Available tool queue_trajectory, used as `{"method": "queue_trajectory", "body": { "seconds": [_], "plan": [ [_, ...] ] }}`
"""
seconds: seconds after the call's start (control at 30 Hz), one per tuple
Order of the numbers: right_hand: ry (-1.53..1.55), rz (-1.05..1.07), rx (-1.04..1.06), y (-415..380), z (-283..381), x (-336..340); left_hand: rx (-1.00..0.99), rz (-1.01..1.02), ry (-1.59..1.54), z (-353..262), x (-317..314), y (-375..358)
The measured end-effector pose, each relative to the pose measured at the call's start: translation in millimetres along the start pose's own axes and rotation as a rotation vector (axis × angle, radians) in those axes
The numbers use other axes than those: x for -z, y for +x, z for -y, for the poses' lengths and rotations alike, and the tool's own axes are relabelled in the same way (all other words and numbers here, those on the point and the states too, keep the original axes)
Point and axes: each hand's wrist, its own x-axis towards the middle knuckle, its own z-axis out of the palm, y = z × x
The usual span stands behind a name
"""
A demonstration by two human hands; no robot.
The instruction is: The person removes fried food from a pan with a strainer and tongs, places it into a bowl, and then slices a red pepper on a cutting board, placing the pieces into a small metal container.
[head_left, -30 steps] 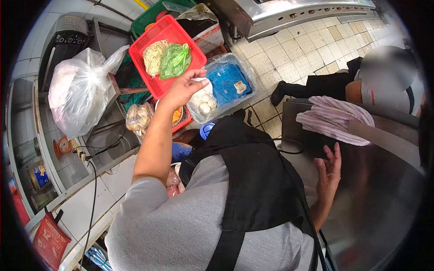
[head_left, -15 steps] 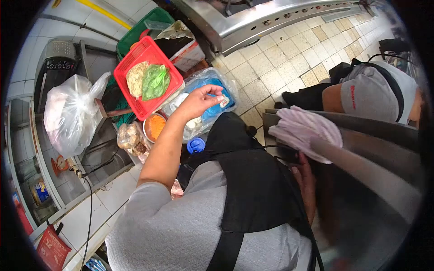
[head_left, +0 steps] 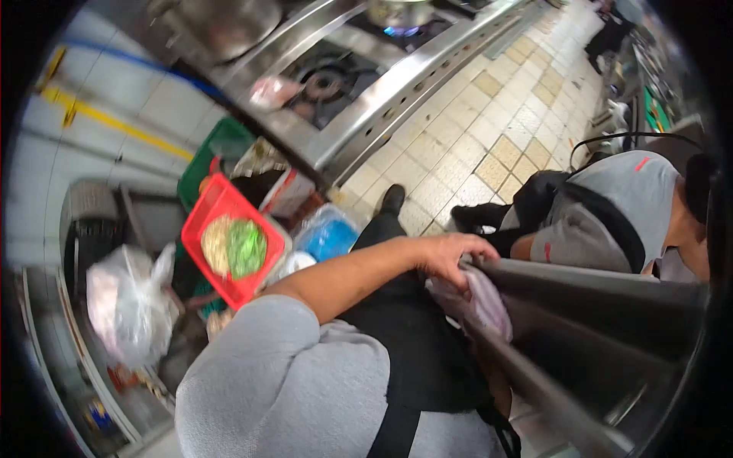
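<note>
My left hand [head_left: 449, 258] reaches across my body to the near end of a steel panel [head_left: 565, 286]. Its fingers are curled over the edge, and the thumb lies on a pale pink cloth [head_left: 487, 305]. The cloth hangs below the hand, between the panel and a second steel edge [head_left: 534, 389]. A sliver of my right forearm [head_left: 500, 391] shows beside that edge; the right hand itself is hidden.
A red basket [head_left: 200, 269] holds noodle-like food and a green bag. Nearby are a blue item in plastic [head_left: 332, 238] and a tied plastic bag [head_left: 131, 309]. A stove [head_left: 359, 114] has a lit burner. Another person [head_left: 611, 206] is close on the right.
My left hand has moved from above the blue package, right to the cloth and steel edge. The view has shifted, showing more stove. My right hand has gone out of sight.
</note>
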Motion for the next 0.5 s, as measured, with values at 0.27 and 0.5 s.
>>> {"method": "queue_trajectory", "body": {
  "seconds": [0.27, 0.5],
  "plan": [
    [-0.02, -0.119, -0.07, 109.4, 21.7, 5.2, -0.074, 0.646, -0.108, 15.2, 62.5, 52.6],
    [-0.067, -0.074, -0.278, 155.8, 32.5, -10.1, 0.178, 0.499, -0.293, 54.2, 187.0, 33.4]
  ]
}}
